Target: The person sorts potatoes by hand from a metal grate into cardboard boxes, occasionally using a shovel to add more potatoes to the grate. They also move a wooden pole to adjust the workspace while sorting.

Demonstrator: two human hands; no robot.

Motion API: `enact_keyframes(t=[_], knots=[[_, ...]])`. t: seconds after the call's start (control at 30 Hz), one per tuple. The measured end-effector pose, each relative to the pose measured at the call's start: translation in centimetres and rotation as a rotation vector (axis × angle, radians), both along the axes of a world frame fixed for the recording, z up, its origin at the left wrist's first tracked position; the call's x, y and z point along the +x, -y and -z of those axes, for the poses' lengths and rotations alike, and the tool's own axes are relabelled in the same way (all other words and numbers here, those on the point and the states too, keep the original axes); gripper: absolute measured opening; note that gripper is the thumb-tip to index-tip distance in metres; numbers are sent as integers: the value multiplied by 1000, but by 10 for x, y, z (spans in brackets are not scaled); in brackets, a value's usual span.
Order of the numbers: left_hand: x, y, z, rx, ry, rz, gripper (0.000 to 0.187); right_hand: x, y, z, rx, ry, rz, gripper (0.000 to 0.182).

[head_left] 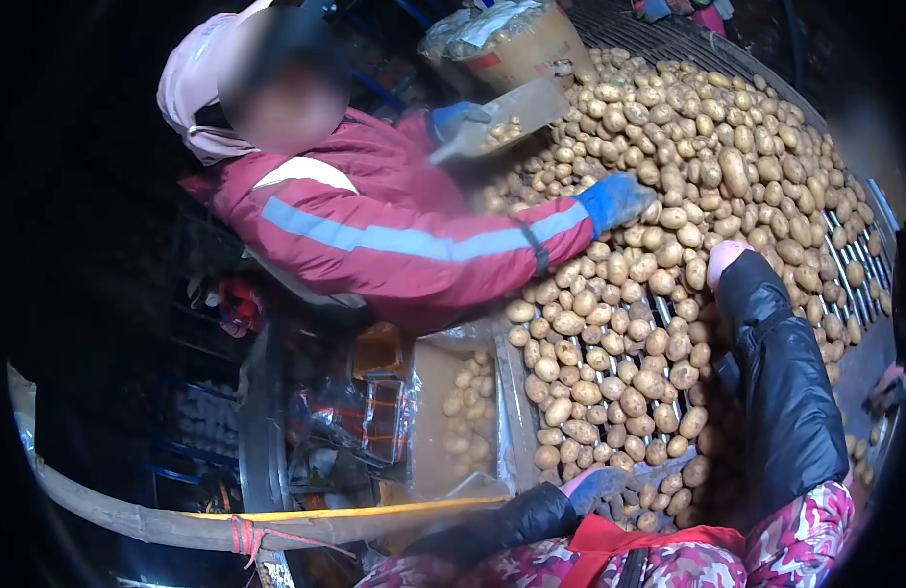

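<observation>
Potatoes [668, 211] lie heaped over a metal roller table [661, 312]. At the lower edge of the heap is my left hand [602, 486] in a grey-blue glove. Its fingers look spread beside the nearest potatoes, with nothing visible in them. My right hand [729, 261], in something pink, reaches into the middle of the heap. The black sleeve [776, 372] covers most of it, so its fingers are hidden. Opposite me, a co-worker's blue-gloved hand [617, 203] rests on potatoes. The co-worker's other gloved hand [461, 120] holds a scoop [526, 108] with small potatoes in it.
The co-worker in a red jacket [394, 245] leans over the table from the left. A plastic-lined box [428, 412] with potatoes stands below the table's left edge. Another carton [536, 49] is at the top. A pole [159, 524] crosses the lower left.
</observation>
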State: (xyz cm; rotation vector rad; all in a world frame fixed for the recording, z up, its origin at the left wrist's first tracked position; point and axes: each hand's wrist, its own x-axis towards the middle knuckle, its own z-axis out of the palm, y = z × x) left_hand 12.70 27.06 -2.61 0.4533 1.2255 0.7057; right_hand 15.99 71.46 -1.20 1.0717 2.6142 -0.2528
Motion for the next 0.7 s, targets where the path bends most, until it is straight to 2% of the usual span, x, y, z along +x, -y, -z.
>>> enact_keyframes(t=[0.03, 0.1, 0.2, 0.23, 0.27, 0.3, 0.33, 0.4, 0.43, 0.47, 0.6, 0.67, 0.7], knots=[[-3, 10, 26, 120, -144, 118, 41, 6, 1, 1, 7, -3, -8, 34], [-9, 34, 95, 540, -391, 427, 37, 23, 5, 7, -5, 1, -25, 30], [-14, 9, 56, 437, 280, 83, 33, 61, 29, 1, -39, -74, -15, 27], [-12, 6, 36, 237, 291, 63, 34, 69, 36, 20, 85, -93, 38, 27], [-9, 2, 16, 34, 301, 22, 34, 95, 57, -19, 34, -116, -59, 22], [-7, -1, 7, 66, 182, 23, 35, 99, 57, -12, -8, -79, 85, 28], [-4, -5, -3, 92, 60, 26, 36, 102, 59, -22, -171, -19, 130, 28], [0, -6, -12, 140, -13, 26, 38, 119, 79, -29, -215, 32, 94, 27], [0, -5, -13, 146, -22, 7, 39, 124, 92, -14, -98, -33, 99, 28], [1, -5, -14, 151, -30, -11, 40, 133, 102, -12, -98, -151, 125, 32], [5, -2, -12, 73, 73, -101, 38, 167, 134, -8, -223, -421, 271, 38], [4, 1, -8, 115, 109, -124, 32, 183, 136, -8, -498, -711, 233, 34], [2, 0, -7, 49, 174, -159, 38, 198, 140, -12, -1116, -908, 664, 31]])
